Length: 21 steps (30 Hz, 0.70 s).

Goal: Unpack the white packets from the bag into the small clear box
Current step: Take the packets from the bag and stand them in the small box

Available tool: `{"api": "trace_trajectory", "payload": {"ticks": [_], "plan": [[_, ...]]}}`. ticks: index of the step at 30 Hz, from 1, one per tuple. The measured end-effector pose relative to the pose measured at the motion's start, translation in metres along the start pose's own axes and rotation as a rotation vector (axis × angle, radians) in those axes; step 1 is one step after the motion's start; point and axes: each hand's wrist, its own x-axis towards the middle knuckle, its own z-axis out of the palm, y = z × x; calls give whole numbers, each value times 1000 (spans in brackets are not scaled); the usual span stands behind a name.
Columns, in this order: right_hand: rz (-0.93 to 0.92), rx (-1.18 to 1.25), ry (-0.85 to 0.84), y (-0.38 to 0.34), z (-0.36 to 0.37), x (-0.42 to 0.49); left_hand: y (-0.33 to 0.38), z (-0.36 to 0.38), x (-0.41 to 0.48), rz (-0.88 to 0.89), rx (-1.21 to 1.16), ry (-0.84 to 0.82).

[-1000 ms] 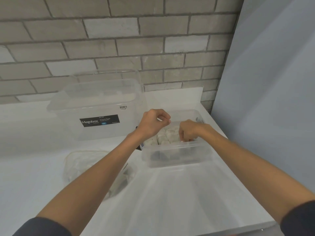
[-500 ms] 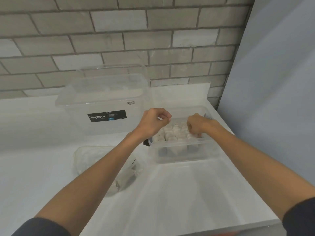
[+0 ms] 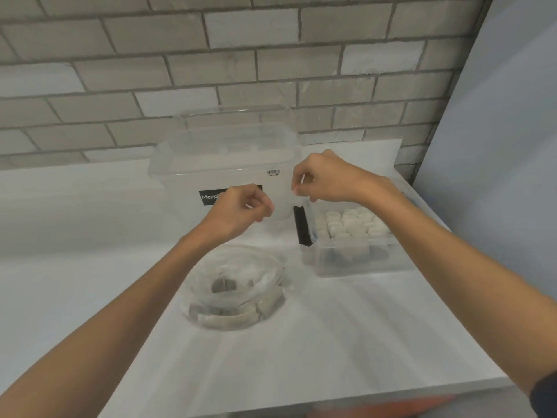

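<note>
Right hand (image 3: 328,179): out of the box (image 3: 355,262), now above its left rim, fingers curled, nothing seen in them.
Left hand (image 3: 244,211): shifted left, over the bag (image 3: 241,263), curled, apparently empty.
Packets (image 3: 349,224): a full layer in the box; more remain in the bag.
Judgement: last packets placed; next fetch from the bag due.

The left hand (image 3: 241,209) hides part of the black label (image 3: 211,197). A blurry red thing (image 3: 379,407), maybe a lid, runs off the bottom edge.
</note>
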Motion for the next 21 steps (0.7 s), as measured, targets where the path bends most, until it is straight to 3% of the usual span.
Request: {"api": "trace_trajectory", "payload": {"ticks": [8,15,21], "plan": [[-80,47,-153,-59,76,16,-60,-36,-35,-200,254,-256],[44,82,-389,-69,152,23,-102,-16,-37,-5,940,-270],[112,74,-367,-64,166,25,-115,0,-36,127,1300,-366]]}}
